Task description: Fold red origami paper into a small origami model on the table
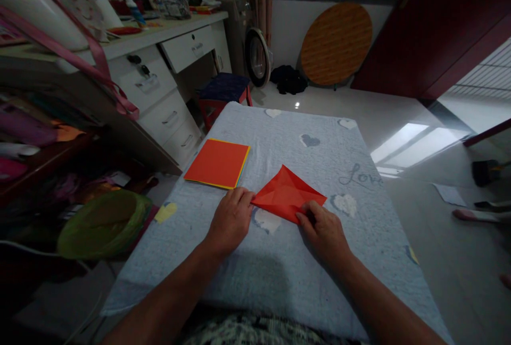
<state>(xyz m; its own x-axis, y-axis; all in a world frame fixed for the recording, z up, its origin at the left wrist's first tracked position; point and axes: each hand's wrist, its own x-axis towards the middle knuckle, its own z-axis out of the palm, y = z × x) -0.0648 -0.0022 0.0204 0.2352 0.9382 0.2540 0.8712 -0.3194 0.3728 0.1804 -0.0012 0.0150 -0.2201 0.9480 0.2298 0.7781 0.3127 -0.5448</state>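
A red sheet of origami paper (pixel 285 191) with crease lines lies turned like a diamond on the cloth-covered table (pixel 279 270). My left hand (pixel 233 214) grips its left corner, fingers closed together. At the lower right edge, my right hand (pixel 323 228) pinches the paper between thumb and forefinger. Just beyond my left hand rests a square stack of coloured paper (pixel 217 163), orange-red on top with yellow and blue edges showing below.
A white desk with drawers (pixel 167 116) runs along the left, with a dark-topped stool (pixel 223 88) beside it. Low at the left stands a green-lined bin (pixel 106 222). A round wooden tabletop (pixel 336 44) leans against the far wall near an open washing machine (pixel 257 57).
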